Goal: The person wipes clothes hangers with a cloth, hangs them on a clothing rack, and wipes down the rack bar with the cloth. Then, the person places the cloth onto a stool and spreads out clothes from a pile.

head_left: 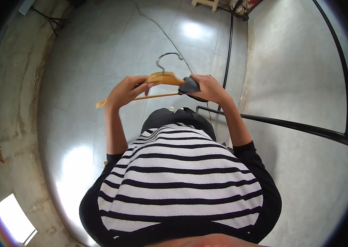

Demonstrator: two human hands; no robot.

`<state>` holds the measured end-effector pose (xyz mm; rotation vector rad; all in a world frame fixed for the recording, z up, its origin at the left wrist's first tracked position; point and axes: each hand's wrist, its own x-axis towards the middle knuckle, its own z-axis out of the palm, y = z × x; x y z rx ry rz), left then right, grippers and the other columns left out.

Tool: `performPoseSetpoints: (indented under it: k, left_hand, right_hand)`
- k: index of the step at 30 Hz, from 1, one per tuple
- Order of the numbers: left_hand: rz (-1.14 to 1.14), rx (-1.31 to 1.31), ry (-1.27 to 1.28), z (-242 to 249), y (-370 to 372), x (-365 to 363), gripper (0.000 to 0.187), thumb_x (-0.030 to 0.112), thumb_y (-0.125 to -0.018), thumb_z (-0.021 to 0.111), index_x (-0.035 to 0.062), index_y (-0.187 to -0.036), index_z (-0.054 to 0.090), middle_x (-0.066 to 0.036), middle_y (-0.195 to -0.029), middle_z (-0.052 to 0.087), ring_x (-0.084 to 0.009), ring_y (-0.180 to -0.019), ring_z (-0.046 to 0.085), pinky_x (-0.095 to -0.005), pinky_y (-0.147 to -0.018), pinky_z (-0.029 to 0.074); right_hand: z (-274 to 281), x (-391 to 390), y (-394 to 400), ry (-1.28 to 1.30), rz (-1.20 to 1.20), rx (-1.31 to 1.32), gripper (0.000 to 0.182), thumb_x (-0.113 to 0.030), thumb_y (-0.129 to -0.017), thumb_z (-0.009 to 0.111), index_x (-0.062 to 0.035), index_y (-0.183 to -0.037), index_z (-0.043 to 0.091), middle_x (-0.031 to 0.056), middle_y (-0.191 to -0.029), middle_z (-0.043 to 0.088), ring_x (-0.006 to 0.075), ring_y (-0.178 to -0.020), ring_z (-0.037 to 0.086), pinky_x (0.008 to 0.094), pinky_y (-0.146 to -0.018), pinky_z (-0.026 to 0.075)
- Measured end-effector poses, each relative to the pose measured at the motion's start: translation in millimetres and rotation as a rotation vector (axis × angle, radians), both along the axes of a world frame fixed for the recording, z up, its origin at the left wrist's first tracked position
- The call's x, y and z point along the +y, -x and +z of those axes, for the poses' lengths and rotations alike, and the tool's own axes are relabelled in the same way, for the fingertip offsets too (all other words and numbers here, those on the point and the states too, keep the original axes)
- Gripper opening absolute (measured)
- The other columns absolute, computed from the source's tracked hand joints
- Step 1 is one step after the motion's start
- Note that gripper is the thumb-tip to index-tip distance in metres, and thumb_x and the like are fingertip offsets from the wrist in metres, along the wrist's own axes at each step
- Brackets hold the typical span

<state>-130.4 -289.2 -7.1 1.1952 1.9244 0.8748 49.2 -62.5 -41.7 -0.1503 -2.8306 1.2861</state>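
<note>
A wooden clothes hanger [165,77] with a metal hook [166,55] is held out in front of my body, the hook pointing away from me. My left hand [128,89] is closed on its left arm near the neck, and the hanger's left tip shows beyond my wrist. On the right side, dark grey cloth [189,85] covers part of the hanger. My right hand [210,88] is closed around that cloth and the hanger's right arm, whose end is hidden. The thin wooden lower bar [157,96] runs between both hands.
Black metal tubing [293,125] stands to my right, close to my right forearm. A thin cable [159,28] crosses the tiled floor [95,53] ahead. A pale stool [206,4] and a small tripod [52,18] are farther off, with a stained wall on my left.
</note>
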Motion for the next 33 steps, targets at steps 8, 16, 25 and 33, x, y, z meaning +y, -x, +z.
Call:
performPoseSetpoints:
  k: [8, 16, 25, 33]
  left_hand:
    - [0.313, 0.521, -0.274, -24, 20, 14, 0.021, 0.017, -0.09, 0.052, 0.0021, -0.102, 0.06, -0.014, -0.091, 0.065, -0.034, -0.088, 0.06, -0.0364, -0.077, 0.045]
    - [0.731, 0.082, -0.635, -41, -12, 99, 0.109, 0.039, -0.078, 0.067, -0.0134, -0.134, -0.011, -0.035, -0.141, -0.01, -0.0407, -0.134, -0.012, -0.044, -0.11, 0.0]
    - [0.633, -0.017, -0.736, -45, -6, 112, 0.08, 0.0, -0.085, 0.046, -0.0044, -0.136, -0.016, -0.032, -0.142, -0.006, -0.037, -0.117, 0.043, -0.0386, -0.097, 0.036]
    - [0.711, -0.435, -0.817, -63, 32, 107, 0.039, 0.004, -0.091, 0.041, 0.006, -0.121, 0.017, -0.012, -0.111, 0.041, -0.0242, -0.087, 0.063, -0.0334, -0.071, 0.055]
  right_hand:
    - [-6, -11, -1, -0.134, -0.182, -0.012, 0.031, -0.02, -0.07, 0.068, -0.005, -0.096, 0.058, 0.0158, -0.081, 0.061, 0.0357, -0.077, 0.057, 0.039, -0.067, 0.045]
    - [-13, -26, 41, -0.551, -0.307, 0.247, 0.036, -0.014, -0.072, 0.067, -0.0036, -0.103, 0.052, 0.0097, -0.092, 0.06, 0.0258, -0.086, 0.058, 0.0373, -0.071, 0.043]
    - [-31, -60, 38, -0.015, -0.45, 0.302, 0.031, -0.017, -0.08, 0.062, 0.0012, -0.104, 0.053, 0.0138, -0.09, 0.06, 0.0283, -0.081, 0.058, 0.0355, -0.072, 0.044]
    - [-38, -46, 29, 0.766, -0.693, 0.605, 0.024, -0.02, -0.09, 0.055, 0.0016, -0.099, 0.055, 0.0022, -0.084, 0.059, 0.009, -0.077, 0.052, 0.0241, -0.071, 0.043]
